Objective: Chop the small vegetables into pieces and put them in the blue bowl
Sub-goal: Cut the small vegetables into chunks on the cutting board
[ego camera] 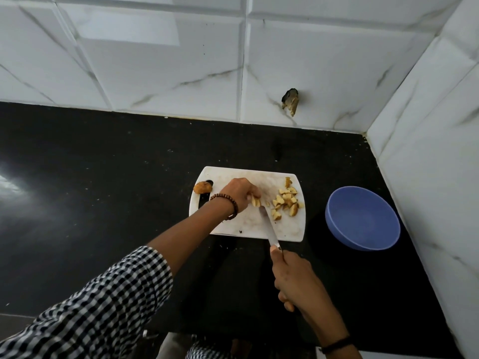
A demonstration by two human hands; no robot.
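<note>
Left hand [237, 194] fingers [252, 190] clamped on a part-cut vegetable [256, 202], right hand [295, 279] wrapped round the knife [268, 226] handle, blade just beside the left fingertips, where a slip or rolling piece could nick them; cut pieces [285, 202] lie right of them, blue bowl [363, 218] farther right, apparently empty.

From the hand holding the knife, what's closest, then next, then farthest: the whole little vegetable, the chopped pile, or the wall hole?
1. Chopped pile, on the board's right side, nearest the right hand.
2. Whole vegetable, at the board's left edge.
3. Wall hole, far behind.
</note>
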